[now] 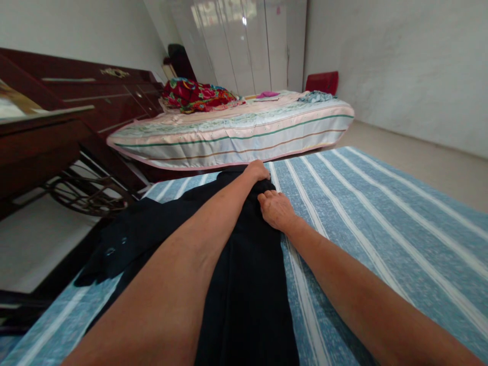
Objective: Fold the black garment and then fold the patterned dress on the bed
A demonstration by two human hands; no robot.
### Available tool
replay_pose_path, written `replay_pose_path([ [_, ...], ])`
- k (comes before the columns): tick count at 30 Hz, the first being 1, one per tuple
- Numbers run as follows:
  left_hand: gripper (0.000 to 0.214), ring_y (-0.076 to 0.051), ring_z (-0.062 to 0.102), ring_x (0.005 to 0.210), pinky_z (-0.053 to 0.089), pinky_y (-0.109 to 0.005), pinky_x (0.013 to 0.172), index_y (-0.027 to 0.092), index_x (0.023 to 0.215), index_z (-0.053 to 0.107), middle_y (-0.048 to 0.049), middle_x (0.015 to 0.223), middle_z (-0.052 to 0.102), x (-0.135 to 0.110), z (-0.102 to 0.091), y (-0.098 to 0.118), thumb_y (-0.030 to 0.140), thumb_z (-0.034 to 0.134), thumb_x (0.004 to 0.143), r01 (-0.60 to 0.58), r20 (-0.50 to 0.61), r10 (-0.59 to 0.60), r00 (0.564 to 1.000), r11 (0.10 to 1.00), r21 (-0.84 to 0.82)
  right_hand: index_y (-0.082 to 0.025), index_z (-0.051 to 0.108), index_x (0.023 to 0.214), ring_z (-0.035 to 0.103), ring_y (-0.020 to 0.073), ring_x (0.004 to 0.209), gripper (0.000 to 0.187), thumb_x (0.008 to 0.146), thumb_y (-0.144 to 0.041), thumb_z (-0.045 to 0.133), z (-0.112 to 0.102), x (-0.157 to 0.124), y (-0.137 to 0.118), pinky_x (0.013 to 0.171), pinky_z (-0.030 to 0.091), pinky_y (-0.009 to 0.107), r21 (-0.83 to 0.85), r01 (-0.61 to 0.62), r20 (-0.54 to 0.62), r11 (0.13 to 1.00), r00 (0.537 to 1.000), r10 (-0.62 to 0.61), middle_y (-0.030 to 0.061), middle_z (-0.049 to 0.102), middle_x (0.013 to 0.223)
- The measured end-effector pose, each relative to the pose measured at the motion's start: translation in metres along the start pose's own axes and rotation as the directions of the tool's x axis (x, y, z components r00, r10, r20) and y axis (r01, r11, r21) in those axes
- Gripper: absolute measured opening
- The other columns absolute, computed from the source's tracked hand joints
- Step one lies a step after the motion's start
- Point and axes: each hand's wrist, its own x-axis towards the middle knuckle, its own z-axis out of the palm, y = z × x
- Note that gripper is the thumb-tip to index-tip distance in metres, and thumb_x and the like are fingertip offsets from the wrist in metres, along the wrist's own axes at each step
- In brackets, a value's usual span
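Note:
A black garment (247, 284) lies spread on a bed covered by a blue sheet with white stripes (373, 213). Both my arms reach forward over it. My left hand (258, 171) is closed on the garment's far edge, fingers curled into the cloth. My right hand (277, 209) sits just beside it, fingers bent and pinching the black fabric. A small button or eyelet shows on the garment's left part (110, 251).
A second mattress (236, 134) with a pale striped cover lies beyond, with a colourful floral bundle (194, 95) on it. Dark wooden furniture (57, 132) stands at the left. White wardrobe doors (244, 40) and a red object (322, 81) are at the back.

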Motion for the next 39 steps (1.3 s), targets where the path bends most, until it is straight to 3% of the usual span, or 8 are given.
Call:
replay_pose_path([
  [6,0.018,-0.018,0.062,0.076,0.047,-0.023,0.061,0.010,0.080,0.069,-0.0045,0.079,0.070,-0.001,0.005,-0.005,0.020,0.069,0.064,-0.060,-0.055,0.051,0.997,0.982,-0.178,-0.016,0.056,0.103,0.053,0.0248,0.094,0.027,0.091,-0.018,0.032,0.001,0.000,0.000,0.079,0.041,0.037,-0.002,0.001,-0.026,1.000,1.000,-0.001,0.0116,0.060,0.101],
  [13,0.022,-0.015,0.060,0.070,0.047,-0.024,0.065,0.013,0.084,0.068,0.0000,0.069,0.065,0.001,0.017,-0.018,0.011,0.064,0.062,-0.186,-0.177,0.136,0.975,0.933,-0.308,-0.016,0.055,0.103,0.052,0.0254,0.096,0.026,0.091,-0.018,0.032,0.001,0.000,0.000,0.081,0.040,0.037,0.003,-0.009,-0.041,1.000,0.999,0.009,0.0127,0.059,0.102],
  [19,0.047,-0.015,0.060,0.069,0.048,-0.025,0.071,0.013,0.105,0.065,0.0019,0.069,0.065,0.013,0.027,-0.020,0.004,0.062,0.058,-0.297,-0.220,0.230,0.948,0.887,-0.354,-0.016,0.056,0.105,0.055,0.0253,0.096,0.026,0.088,-0.022,0.037,-0.001,0.005,0.006,0.081,0.042,0.036,0.078,-0.033,0.009,0.996,0.999,0.032,0.0122,0.061,0.104],
  [25,0.066,-0.017,0.064,0.078,0.049,-0.027,0.075,0.013,0.126,0.053,-0.0001,0.079,0.069,0.017,0.036,-0.025,0.008,0.063,0.061,-0.377,-0.223,0.312,0.924,0.842,-0.385,-0.019,0.055,0.112,0.059,0.0249,0.096,0.037,0.083,-0.011,0.034,0.000,0.027,0.026,0.080,0.044,0.035,0.238,-0.205,-0.080,0.949,0.970,0.230,0.0095,0.063,0.107],
  [29,0.068,-0.018,0.065,0.080,0.050,-0.026,0.076,0.012,0.127,0.053,-0.0012,0.083,0.070,0.019,0.038,-0.028,0.011,0.065,0.060,-0.394,-0.223,0.332,0.917,0.842,-0.369,-0.021,0.053,0.113,0.058,0.0248,0.099,0.040,0.077,-0.009,0.040,0.009,0.034,0.037,0.083,0.045,0.037,0.318,-0.172,-0.082,0.932,0.975,0.208,0.0068,0.063,0.108],
  [35,0.063,-0.017,0.063,0.092,0.046,-0.025,0.084,0.011,0.131,0.046,-0.0037,0.094,0.069,0.010,0.023,-0.027,0.012,0.056,0.069,-0.361,-0.297,0.279,0.913,0.892,-0.272,-0.015,0.044,0.122,0.056,0.0273,0.104,0.047,0.076,-0.020,0.050,0.014,0.034,0.041,0.089,0.043,0.041,0.344,-0.183,-0.014,0.921,0.980,0.200,0.0117,0.061,0.113],
  [39,0.047,-0.021,0.060,0.098,0.043,-0.028,0.088,0.013,0.118,0.059,-0.0051,0.093,0.069,-0.013,0.000,-0.034,0.021,0.057,0.071,-0.282,-0.294,0.232,0.927,0.949,-0.140,-0.013,0.042,0.126,0.054,0.0273,0.109,0.049,0.080,-0.029,0.051,0.013,0.035,0.040,0.092,0.040,0.039,0.276,-0.198,0.045,0.941,0.980,0.193,0.0144,0.059,0.117],
])
